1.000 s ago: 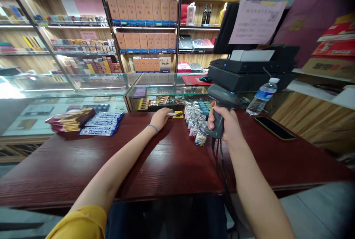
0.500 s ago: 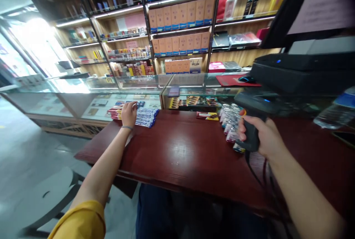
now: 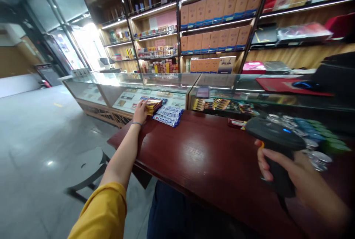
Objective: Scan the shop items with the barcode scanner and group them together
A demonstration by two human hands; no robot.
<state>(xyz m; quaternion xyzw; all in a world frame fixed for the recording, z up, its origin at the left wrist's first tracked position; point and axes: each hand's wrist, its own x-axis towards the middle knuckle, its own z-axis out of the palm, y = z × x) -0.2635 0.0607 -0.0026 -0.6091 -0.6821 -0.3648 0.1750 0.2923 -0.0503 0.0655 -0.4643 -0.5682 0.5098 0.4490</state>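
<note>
My right hand point(image 3: 280, 172) is wrapped round the handle of a black barcode scanner point(image 3: 274, 132) with a small blue light. The scanner is up above the right part of the dark red table. At the far left, my left hand point(image 3: 140, 112) grips the left end of stacked gold-and-red snack packets point(image 3: 154, 106); its fingertips are partly hidden. Blue-and-white snack packets point(image 3: 168, 115) lie in a row just right of that stack. A single red packet point(image 3: 236, 123) lies near the table's back edge, partly behind the scanner.
Silver-capped pouches point(image 3: 317, 156) and green-capped ones point(image 3: 330, 133) lie right of the scanner. Behind the table point(image 3: 194, 150) runs a glass display counter point(image 3: 155, 81), bearing a mouse point(image 3: 305, 85) on a red mat. A stool point(image 3: 90, 161) stands at the left.
The view has swung left. My left hand has gone from above the stacked packets to their left end. The scanner, still held, looks closer and higher, with more pouches visible behind it.
</note>
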